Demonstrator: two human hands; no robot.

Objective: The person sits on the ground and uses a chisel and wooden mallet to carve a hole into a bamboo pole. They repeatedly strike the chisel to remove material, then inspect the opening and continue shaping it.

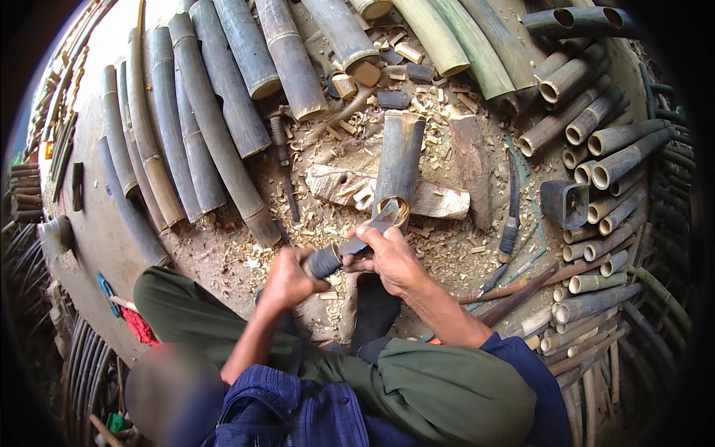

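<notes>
My left hand point(289, 277) is closed around the thick handle of a knife point(325, 261), which is bound with dark wrapping. My right hand point(393, 257) grips the knife's blade farther along, with the thumb on top. The blade tip reaches the open near end of a bamboo tube point(400, 153); whether it touches the inner wall cannot be made out. That tube points toward me and lies across a rough pale wood block point(339, 185). Wood shavings point(447, 257) are strewn around it.
Long bamboo poles point(223, 112) lie side by side at the far left. Cut bamboo tubes point(622, 164) are stacked at the right beside a dark square container point(564, 205). A second wrapped-handle blade point(509, 231) lies right of the block, another long tool point(284, 160) left of it.
</notes>
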